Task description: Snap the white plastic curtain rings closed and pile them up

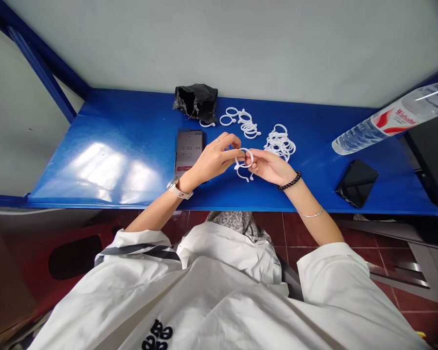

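Observation:
Both hands meet over the middle of the blue table (pixel 113 146). My left hand (pixel 215 158) pinches the left side of a white plastic ring (pixel 244 158). My right hand (pixel 270 166) pinches the same ring from the right. Another white ring (pixel 243 173) lies or hangs just beneath it, touching the table. A heap of white rings (pixel 280 142) lies just beyond my right hand. A smaller group of rings (pixel 242 121) lies farther back.
A phone showing a timer (pixel 190 148) lies by my left hand. A crumpled black bag (pixel 197 102) sits at the back. A dark phone (pixel 356 183) lies at the right, and a plastic water bottle (pixel 387 121) lies on its side beyond it.

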Motion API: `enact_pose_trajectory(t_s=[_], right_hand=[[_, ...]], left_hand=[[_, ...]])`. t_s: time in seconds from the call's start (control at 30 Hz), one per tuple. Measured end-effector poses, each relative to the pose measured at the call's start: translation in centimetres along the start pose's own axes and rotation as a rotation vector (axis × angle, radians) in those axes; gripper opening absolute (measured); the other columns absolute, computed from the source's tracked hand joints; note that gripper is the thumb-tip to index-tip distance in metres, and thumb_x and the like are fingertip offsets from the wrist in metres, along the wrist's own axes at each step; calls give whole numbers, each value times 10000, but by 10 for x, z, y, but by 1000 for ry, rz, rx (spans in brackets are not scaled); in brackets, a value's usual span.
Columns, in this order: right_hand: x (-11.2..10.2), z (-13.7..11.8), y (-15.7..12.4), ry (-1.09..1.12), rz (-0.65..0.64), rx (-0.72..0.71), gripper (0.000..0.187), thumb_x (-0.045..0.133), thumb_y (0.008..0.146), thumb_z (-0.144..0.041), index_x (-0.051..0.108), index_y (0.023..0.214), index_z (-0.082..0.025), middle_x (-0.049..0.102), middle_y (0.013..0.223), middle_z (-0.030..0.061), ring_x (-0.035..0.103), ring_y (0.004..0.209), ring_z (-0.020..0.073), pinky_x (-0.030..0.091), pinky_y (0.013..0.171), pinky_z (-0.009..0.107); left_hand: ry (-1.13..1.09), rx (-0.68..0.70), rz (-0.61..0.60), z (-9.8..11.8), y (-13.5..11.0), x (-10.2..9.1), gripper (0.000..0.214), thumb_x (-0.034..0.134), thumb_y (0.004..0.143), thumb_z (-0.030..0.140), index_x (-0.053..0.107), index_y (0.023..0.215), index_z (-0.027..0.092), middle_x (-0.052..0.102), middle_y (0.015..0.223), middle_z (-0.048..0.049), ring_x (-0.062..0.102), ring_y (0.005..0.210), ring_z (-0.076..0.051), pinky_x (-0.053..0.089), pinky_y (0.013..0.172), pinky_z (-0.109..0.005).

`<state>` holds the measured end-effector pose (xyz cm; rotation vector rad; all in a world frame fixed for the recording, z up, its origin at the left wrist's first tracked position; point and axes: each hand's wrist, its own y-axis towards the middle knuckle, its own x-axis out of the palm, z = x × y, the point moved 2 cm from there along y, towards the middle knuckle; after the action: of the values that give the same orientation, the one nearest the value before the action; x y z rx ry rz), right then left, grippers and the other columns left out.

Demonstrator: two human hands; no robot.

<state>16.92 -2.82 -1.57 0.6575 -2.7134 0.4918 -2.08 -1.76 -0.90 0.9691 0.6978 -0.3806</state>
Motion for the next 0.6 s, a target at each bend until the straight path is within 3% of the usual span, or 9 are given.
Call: enact_pose_trajectory(t_s=[0.1, 0.27, 0.4, 0.6], right_hand=[[2, 8, 1, -68, 54, -50, 259, 761, 825, -414, 652, 853, -180, 622, 765, 2, 571, 677, 102, 508, 617, 226], [3, 4, -5, -411, 246, -313, 250, 731, 858, -443, 663, 971, -230, 625, 883, 6, 566, 718, 121, 449, 589, 241], [9, 4, -4, -610, 164, -392, 335, 654, 907, -545, 651, 851, -214, 596, 905, 25, 545, 729, 133, 431, 601, 264], [14, 8, -4, -515, -2, -356, 475, 598, 915, -673, 590, 839, -205, 571, 705, -23, 475, 566, 91, 378, 528, 231]], left_hand=[[37, 11, -79, -3, 0, -3, 289, 448, 1036, 235, 689, 882, 196, 622, 907, -81, 544, 791, -186, 409, 711, -310], [86, -91, -192, -6, -1, 1, 429, 432, 1053, 390, 639, 750, 168, 557, 739, -55, 476, 626, -163, 289, 583, -296], [23, -163, -199, -5, -3, 7, 440, 446, 1040, 435, 658, 765, 165, 563, 764, -62, 496, 664, -166, 294, 590, -290], [-406, -341, -188, 4, 5, -3, 352, 607, 936, 436, 628, 734, 149, 638, 874, -69, 545, 756, -145, 411, 690, -265]])
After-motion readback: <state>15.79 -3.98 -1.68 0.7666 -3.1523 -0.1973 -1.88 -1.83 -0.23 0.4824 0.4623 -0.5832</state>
